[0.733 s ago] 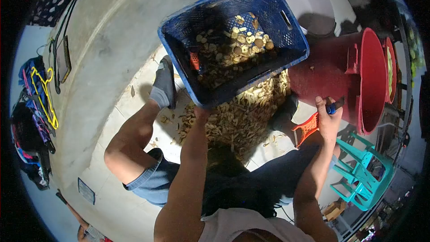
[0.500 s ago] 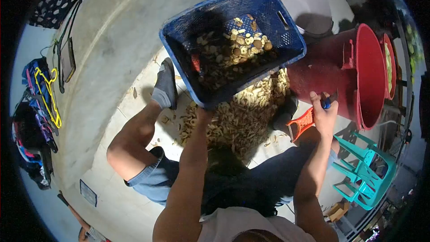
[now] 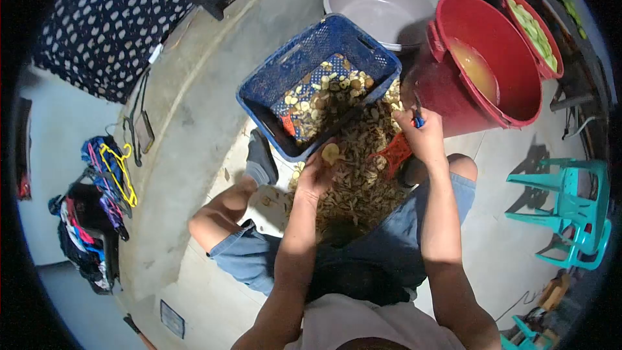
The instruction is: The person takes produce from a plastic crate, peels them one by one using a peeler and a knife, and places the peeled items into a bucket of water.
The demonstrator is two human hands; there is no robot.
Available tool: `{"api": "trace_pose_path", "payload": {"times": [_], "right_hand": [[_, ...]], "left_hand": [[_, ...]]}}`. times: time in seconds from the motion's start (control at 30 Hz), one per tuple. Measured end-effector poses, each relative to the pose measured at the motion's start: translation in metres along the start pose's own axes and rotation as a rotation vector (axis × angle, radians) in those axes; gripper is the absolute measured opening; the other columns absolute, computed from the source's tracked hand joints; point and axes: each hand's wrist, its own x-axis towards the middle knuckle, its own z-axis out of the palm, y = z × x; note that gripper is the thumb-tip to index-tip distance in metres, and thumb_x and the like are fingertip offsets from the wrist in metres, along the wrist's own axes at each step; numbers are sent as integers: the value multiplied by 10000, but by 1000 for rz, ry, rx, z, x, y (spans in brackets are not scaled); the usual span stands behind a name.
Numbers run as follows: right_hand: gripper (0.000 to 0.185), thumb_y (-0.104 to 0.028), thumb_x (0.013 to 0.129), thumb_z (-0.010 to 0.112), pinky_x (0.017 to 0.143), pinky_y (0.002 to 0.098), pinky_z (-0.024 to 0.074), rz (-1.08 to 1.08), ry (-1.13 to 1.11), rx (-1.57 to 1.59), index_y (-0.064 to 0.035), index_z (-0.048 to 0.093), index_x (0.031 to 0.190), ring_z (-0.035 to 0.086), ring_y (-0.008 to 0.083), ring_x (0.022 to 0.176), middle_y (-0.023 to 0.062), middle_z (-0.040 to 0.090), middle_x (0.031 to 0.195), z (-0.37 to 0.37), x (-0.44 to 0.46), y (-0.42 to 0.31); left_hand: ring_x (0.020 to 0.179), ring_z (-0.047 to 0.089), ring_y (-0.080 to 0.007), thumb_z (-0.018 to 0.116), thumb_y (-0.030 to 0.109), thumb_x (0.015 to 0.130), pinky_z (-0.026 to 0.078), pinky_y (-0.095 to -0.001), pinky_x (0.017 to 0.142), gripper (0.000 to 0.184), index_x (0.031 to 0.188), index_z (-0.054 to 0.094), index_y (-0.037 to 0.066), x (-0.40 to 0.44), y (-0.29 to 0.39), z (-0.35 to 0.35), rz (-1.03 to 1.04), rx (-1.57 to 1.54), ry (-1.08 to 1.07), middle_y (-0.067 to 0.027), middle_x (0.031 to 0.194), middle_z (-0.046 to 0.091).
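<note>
My left hand [image 3: 311,180] is closed around a round piece with a pale yellow face [image 3: 330,153], at the near edge of the blue crate [image 3: 275,76]. In my right hand [image 3: 427,137] is an orange peeler [image 3: 392,154], pointing left over the peelings. A blue handle [image 3: 419,121] with a dark tip, perhaps a small knife, also shows in that hand. Inside the crate lie many cut, round, pale and brown pieces [image 3: 337,84] and a red-orange item [image 3: 288,124]. Between my legs, a large heap of peelings [image 3: 356,194] covers the floor.
A large red bucket [image 3: 427,100] holding cloudy yellowish liquid stands right of the crate. Behind are a pale basin [image 3: 382,10] and a red basin [image 3: 554,70] of light green pieces. Turquoise stools [image 3: 576,204] are at right; yellow hangers [image 3: 123,175] and clothes at left.
My left hand has come up beside the crate's near edge and now shows a pale piece. My right hand has moved inward with the peeler. The camera view has shifted.
</note>
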Motion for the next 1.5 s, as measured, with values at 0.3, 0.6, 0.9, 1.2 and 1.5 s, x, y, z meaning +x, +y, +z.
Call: {"api": "trace_pose_path", "payload": {"times": [0.3, 0.6, 0.9, 1.2, 1.5], "right_hand": [[443, -350, 823, 691, 543, 408, 421, 6, -45, -42, 19, 527, 639, 419, 268, 502, 172, 511, 565, -25, -10, 12], [338, -297, 836, 696, 570, 397, 450, -80, 17, -119, 24, 631, 752, 533, 333, 548, 208, 573, 638, -43, -9, 8], [278, -193, 816, 712, 544, 380, 429, -4, 44, -188, 26, 589, 695, 516, 356, 565, 204, 541, 601, -41, 8, 12], [294, -139, 788, 707, 492, 326, 350, 136, -119, -378, 17, 509, 636, 425, 221, 475, 128, 478, 569, -26, 63, 30], [304, -194, 752, 735, 479, 322, 353, 258, -178, -481, -1, 535, 630, 464, 213, 485, 119, 491, 560, -21, 104, 45]], "left_hand": [[1210, 518, -290, 788, 98, 693, 421, -405, 1031, 887, 1402, 297, -112, -9, 24, 64, -56, -8, -343, -216, 1298, 507], [1100, 568, -240, 641, 58, 824, 481, -395, 910, 590, 1364, 421, -34, 22, 2, 76, -115, 480, -76, -139, 1213, 580], [818, 657, -187, 510, 120, 971, 544, -293, 629, 335, 1267, 488, -36, 98, 30, 54, -165, 682, 107, -145, 1036, 654], [823, 672, -258, 638, 192, 858, 531, -373, 704, 291, 1077, 638, 0, 324, 5, -162, -18, 1572, 283, -165, 948, 683], [1290, 429, -321, 654, 250, 780, 409, -456, 1015, 510, 1277, 552, 199, 424, -66, -115, -54, 2238, -306, -182, 1415, 411]]}}
